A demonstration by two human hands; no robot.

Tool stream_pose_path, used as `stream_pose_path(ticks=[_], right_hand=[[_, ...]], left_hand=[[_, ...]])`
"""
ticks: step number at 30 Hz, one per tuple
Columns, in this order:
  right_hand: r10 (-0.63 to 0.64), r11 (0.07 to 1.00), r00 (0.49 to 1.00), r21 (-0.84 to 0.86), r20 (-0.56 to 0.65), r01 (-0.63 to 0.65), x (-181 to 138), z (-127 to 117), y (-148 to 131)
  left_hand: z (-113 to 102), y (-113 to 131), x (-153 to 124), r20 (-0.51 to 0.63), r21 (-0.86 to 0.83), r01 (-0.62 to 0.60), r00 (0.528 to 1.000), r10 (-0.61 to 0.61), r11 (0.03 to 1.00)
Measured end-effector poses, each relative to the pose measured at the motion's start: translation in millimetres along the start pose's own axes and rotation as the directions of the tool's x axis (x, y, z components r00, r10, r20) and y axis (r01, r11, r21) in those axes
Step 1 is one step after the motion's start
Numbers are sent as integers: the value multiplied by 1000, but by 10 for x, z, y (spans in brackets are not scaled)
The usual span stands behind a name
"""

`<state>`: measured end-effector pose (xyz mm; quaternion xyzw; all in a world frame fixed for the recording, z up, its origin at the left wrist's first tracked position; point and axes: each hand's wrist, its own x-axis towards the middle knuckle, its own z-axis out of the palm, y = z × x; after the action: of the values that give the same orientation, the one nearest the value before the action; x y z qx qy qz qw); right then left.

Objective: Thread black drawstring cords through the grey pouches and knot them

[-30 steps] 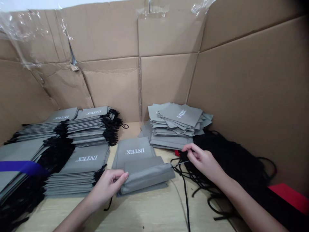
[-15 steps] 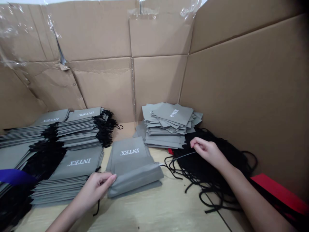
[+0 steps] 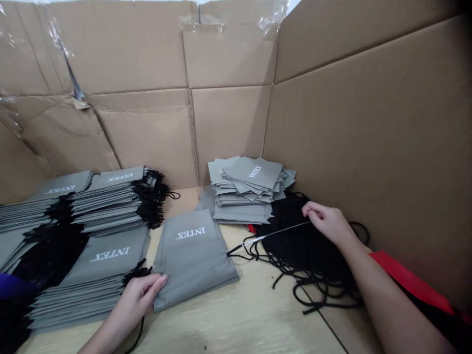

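Note:
My left hand (image 3: 142, 294) pinches the near left corner of a grey fabric pouch (image 3: 199, 275), which lies on other pouches printed INTEX. Out to the right, my closed right hand (image 3: 328, 221) grips one end of a thin metal threading needle (image 3: 282, 230). A black cord (image 3: 235, 250) hangs from the needle's other end and comes out of the pouch's right edge. Another length of black cord (image 3: 139, 334) trails below my left hand. Beneath my right hand lies a big heap of black cords (image 3: 306, 260).
Neat stacks of grey pouches (image 3: 110, 253) with black cords stand on the left. A loose pile of grey pouches (image 3: 247, 191) sits at the back. Cardboard walls (image 3: 228, 118) enclose the table (image 3: 236, 319). Something red (image 3: 409, 280) lies by my right forearm.
The needle has come clear of the pouch's right edge, drawing black cord out behind it. My right hand has moved farther from the pouch, and the pouch lies flatter. The view has shifted slightly right.

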<state>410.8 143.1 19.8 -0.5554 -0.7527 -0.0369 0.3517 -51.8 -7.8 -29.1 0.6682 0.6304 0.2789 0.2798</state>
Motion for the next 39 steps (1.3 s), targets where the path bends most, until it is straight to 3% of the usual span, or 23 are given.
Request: stream_pose_path(ticks=[6, 11, 17, 20, 23, 25, 27, 29, 31, 35, 37, 39], right_hand=[[46, 996, 998, -70, -52, -50, 4, -86, 65], [70, 983, 995, -165, -71, -81, 35, 18, -63], [16, 969, 1000, -246, -11, -19, 50, 218, -560], [-50, 961, 999, -273, 18, 53, 3, 297, -872], [-109, 951, 993, -297, -48, 90, -82, 358, -1187], [-217, 964, 976, -157, -6, 214, -164, 389, -1387], [-339, 934, 922, 184, 187, 307, -262, 419, -1556], [-453, 843, 796, 484, 401, 235, -351, 460, -1669], [-474, 764, 732, 642, 489, 66, -402, 516, -1709], [-362, 558, 764, 780, 535, -282, -374, 644, -1608], [-310, 471, 778, 799, 547, -374, -336, 694, -1531], [-266, 448, 800, 804, 537, -390, -309, 730, -1474]], left_hand=[[-58, 9, -45, -23, 2, 24, 999, -24, 1000], [-246, -19, -99, -74, 72, -29, 997, 34, 997], [-334, 14, -134, -80, 96, -95, 992, 103, 991], [-297, 46, -138, -63, 1, -50, 997, 50, 999], [-260, 54, -125, -7, -157, 43, 999, -45, 987], [-242, 45, -110, 55, -234, 92, 995, -81, 968], [-231, 37, -100, 97, -280, 127, 990, -103, 952], [-232, 36, -102, 94, -307, 149, 988, -126, 940], [-250, 42, -119, 63, -309, 150, 989, -137, 939], [-318, 60, -172, 22, -306, 154, 988, -155, 940], [-342, 71, -186, 30, -311, 185, 982, -185, 932], [-352, 83, -184, 42, -306, 207, 978, -204, 929]])
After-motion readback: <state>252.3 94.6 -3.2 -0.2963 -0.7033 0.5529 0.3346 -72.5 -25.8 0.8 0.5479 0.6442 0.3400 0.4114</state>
